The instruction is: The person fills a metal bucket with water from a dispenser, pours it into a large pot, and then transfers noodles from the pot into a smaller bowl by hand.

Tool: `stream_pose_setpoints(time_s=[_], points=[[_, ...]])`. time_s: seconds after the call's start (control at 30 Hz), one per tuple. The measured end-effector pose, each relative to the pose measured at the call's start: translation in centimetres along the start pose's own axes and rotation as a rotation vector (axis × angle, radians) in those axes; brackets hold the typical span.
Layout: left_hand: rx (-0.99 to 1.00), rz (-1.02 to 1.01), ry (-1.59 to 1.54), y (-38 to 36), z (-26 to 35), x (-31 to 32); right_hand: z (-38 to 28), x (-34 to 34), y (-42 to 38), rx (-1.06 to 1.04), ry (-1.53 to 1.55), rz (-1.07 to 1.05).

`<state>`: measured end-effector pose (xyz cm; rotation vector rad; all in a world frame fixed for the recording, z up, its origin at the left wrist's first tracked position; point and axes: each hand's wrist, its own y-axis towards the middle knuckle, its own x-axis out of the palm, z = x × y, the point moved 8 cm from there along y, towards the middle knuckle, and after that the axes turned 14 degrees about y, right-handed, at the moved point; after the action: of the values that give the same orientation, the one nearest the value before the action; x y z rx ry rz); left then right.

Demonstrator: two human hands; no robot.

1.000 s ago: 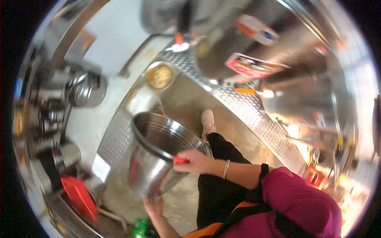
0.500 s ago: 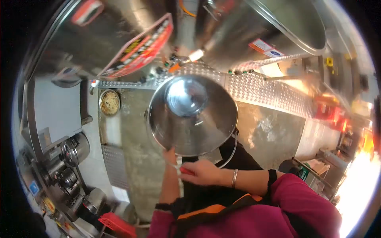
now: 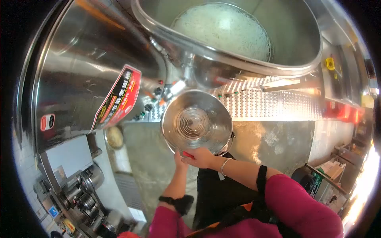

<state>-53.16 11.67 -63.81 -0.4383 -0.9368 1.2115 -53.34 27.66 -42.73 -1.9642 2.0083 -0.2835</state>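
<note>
A round steel bucket [image 3: 170, 119], open side up, shows ring-like marks on its bottom in the middle of the view. My right hand [image 3: 201, 158] is closed around the red grip [image 3: 188, 155] of its wire handle, at the bucket's near rim. Just left of it, my left hand [image 3: 179, 159] is at the same rim and appears to grip it; part of its fingers is hidden. Beyond the bucket stands a large steel vat [image 3: 222, 55] holding pale, foamy contents [image 3: 222, 29].
Another large steel vessel [image 3: 91, 67] with a red label stands at the left. A dimpled metal step [image 3: 262, 104] runs below the vats. Steel pots [image 3: 93, 178] are at lower left, a round pan [image 3: 114, 137] near them. A shelf rack [image 3: 329, 170] stands at right.
The view has shifted so the vat's inside now shows. The bucket looks smaller, and its opening faces me more squarely. Both hands have moved up in the view and remain at the bucket.
</note>
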Motion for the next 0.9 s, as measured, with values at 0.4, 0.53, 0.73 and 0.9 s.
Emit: stream_pose_setpoints(time_s=[0.4, 0.53, 0.73, 0.9], points=[[-0.586, -0.278, -0.69, 1.0, -0.2, 0.5, 1.9, 1.6, -0.8, -0.002, -0.215, -0.256], [-0.609, 0.367, 0.084, -3.2, 8.9, 1.0, -3.5, -6.4, -6.3, 0.27, 0.013, -0.594], [0.592, 0.129, 0.654, -10.3, 35.1, 20.7, -24.8, -30.9, -3.8, 0.21, 0.081, -0.493], [0.981, -0.368, 1.13, -12.5, 40.1, 43.6, -24.5, -51.3, 7.4, 0.367, -0.227, 0.282]])
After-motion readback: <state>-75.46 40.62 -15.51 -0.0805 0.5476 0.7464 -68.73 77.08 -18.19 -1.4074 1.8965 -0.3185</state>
